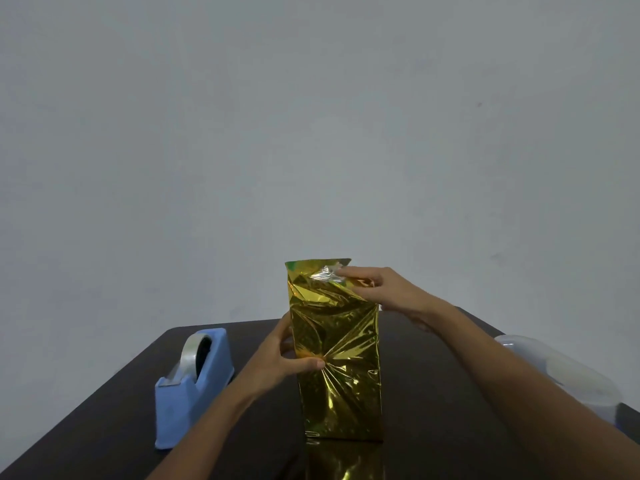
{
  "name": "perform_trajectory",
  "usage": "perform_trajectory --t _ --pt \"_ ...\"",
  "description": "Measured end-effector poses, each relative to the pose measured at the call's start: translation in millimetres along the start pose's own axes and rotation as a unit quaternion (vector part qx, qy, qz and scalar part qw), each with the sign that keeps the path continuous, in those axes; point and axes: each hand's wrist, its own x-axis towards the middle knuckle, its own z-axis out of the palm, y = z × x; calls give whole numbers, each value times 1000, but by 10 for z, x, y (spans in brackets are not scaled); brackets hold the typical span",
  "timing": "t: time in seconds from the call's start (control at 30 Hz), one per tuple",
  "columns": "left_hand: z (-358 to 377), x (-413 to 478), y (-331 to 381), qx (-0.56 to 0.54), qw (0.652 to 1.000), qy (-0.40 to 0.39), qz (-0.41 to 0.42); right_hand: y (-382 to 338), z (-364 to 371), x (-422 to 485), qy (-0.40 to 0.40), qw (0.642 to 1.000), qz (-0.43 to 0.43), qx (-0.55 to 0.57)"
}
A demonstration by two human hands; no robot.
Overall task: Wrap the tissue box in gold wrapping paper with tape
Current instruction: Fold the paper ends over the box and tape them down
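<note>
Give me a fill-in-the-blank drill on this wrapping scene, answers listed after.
The paper round the upright box is coloured ___.
The tape dispenser is coloured ___.
The right hand touches the paper at the box's ___ end.
The left hand grips the box's ___ side.
Missing words: gold; blue; top; left.
</note>
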Motion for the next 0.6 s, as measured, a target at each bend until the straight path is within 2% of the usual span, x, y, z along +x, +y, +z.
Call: perform_trajectory --t 0.07,0.17,0.27,0.4,0.47,0.53,0.6 --pt "-5 0 -18 5 1000 5 -4 -21 -17 20 62 997 -25 40" --pt "-10 -2 -21 3 1000 8 -10 -15 -89 104 185 980 14 73" --pt "-2 3 4 1 1000 6 -12 -19 -104 135 186 980 62 41" --pt "0 -15 41 -1 1000 1 -7 -38 -94 184 252 967 19 18" --pt "-4 -37 54 -10 1000 4 -7 -112 -94 166 281 949 6 139" --pt "6 -52 69 -15 1000 5 -5 -160 -97 104 292 905 3 311" --pt "23 -45 69 -16 1000 6 -2 -93 -101 25 347 878 5 331"
